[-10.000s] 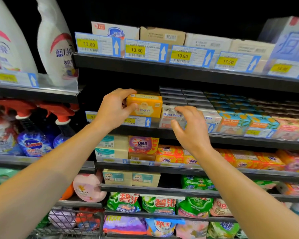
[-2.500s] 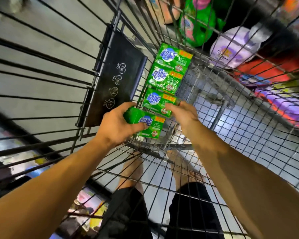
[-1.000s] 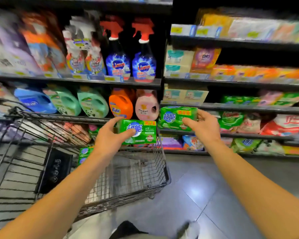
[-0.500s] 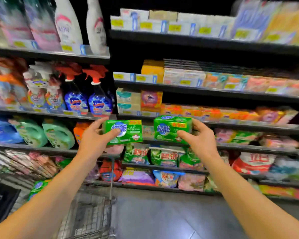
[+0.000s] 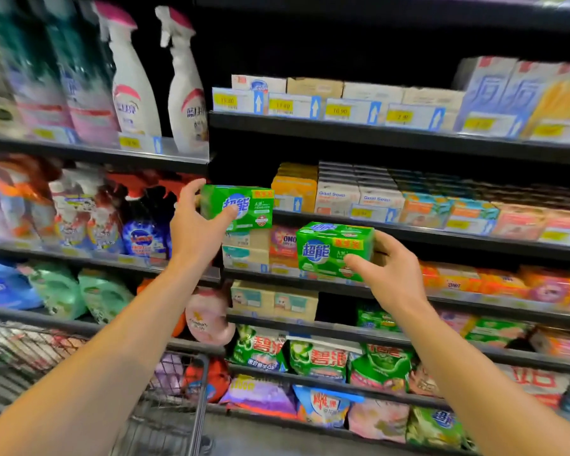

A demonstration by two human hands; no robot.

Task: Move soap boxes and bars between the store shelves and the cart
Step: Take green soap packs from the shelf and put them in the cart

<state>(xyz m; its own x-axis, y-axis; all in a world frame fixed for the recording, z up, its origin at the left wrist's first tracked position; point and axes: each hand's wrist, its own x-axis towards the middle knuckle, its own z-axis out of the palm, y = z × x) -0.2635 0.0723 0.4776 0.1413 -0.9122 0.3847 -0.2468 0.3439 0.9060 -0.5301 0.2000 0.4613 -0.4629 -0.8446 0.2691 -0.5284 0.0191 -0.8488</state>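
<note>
You are midway through a return trip: each of your hands carries one green soap box, both lifted clear of the cart [image 5: 175,399] and up to the shelves, and neither is set down yet. Your left hand [image 5: 195,228] has its fingers wrapped round the left end of the left green soap box [image 5: 241,207], thumb across the printed face, holding it at the left end of the shelf that carries the yellow soap boxes [image 5: 295,187]. Whether it already touches the shelf lip cannot be told. Your right hand [image 5: 389,274] clamps the right green soap box [image 5: 334,250] from its right end, thumb under the front, one shelf lower, in front of the OMO soap packs [image 5: 283,241].

What is left, I judge, is to find a gap for each box and slide it in.

To the left stand spray bottles [image 5: 139,222] with red triggers, just beside your left hand. The yellow boxes and the Goat Soap boxes [image 5: 359,197] fill the row to the right, so free space looks tight. The price tags [image 5: 297,204] along the shelf edge could catch a box.
</note>
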